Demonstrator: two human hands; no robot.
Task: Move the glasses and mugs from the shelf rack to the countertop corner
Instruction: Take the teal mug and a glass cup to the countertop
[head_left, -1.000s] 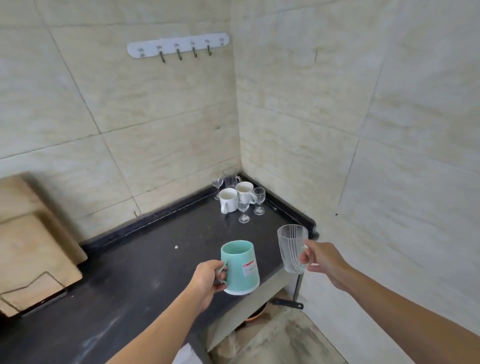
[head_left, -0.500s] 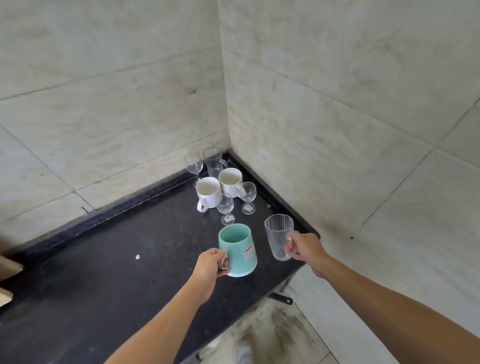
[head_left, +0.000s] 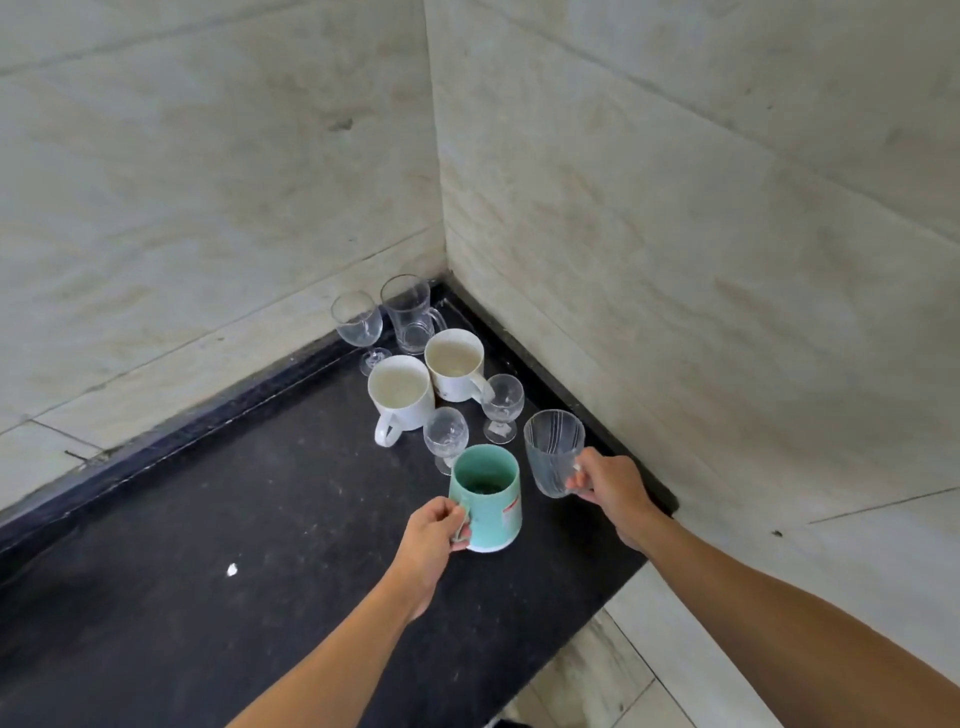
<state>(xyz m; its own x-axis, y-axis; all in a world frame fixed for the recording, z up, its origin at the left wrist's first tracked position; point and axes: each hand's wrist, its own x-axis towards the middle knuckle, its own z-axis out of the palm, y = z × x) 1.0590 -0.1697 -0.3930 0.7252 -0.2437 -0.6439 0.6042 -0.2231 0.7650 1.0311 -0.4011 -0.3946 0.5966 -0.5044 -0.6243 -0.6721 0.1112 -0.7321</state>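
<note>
The green mug (head_left: 491, 506) and the ribbed glass (head_left: 550, 452) are both in hand, low over the near right part of the dark countertop (head_left: 208, 597). They are just short of the group standing in the far corner: two white mugs (head_left: 402, 400), a clear glass mug (head_left: 410, 314) and three stemmed glasses (head_left: 445, 434). The left hand (head_left: 434, 535) has its fingers curled round the green mug's handle, on the mug's left side. The right hand (head_left: 610, 488) pinches the ribbed glass at its lower right side, and I cannot tell whether a handle lies under those fingers. Both are upright; whether either base touches the countertop is not clear. The green mug looks stiff and fairly light, and its handle is the sure place to hold it. The ribbed glass looks thin, hard and breakable, smooth enough to slip, so a hold low on its body seems wise, with a gentle setting down. The nearest of the stemmed glasses stands just beyond the green mug, top-heavy on a narrow foot, and a knock could tip it. Free room seems to lie near and right of the group.
</note>
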